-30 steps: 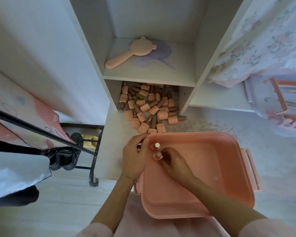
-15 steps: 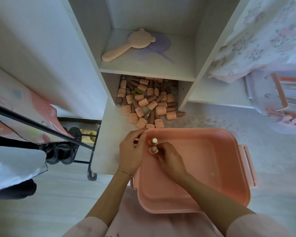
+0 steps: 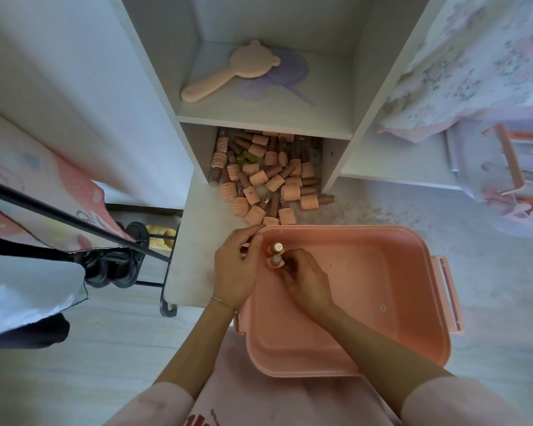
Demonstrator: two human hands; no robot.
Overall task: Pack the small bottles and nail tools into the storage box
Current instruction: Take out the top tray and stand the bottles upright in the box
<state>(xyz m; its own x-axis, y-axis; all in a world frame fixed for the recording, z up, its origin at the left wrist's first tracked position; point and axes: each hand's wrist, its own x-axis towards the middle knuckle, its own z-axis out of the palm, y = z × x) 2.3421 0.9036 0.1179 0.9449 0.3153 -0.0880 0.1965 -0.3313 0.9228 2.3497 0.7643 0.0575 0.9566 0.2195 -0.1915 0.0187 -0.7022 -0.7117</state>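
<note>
I have both hands at the far left corner of the pink storage box (image 3: 382,302), which sits on the floor in front of the cabinet. My right hand (image 3: 305,281) is inside the box with its fingers curled around a small bottle (image 3: 276,261), standing it upright beside a second bottle (image 3: 278,247) already in that corner. My left hand (image 3: 237,265) rests on the box rim, fingers bent against it; I cannot tell whether it pinches anything.

The rest of the bottles (image 3: 265,179) lie in a loose pile on the bottom shelf, some spilling toward the floor. My worry: upright bottles tip easily, so pulling my fingers away carelessly could knock both over. Reaching into that pile could also send bottles rolling off the shelf edge.
</note>
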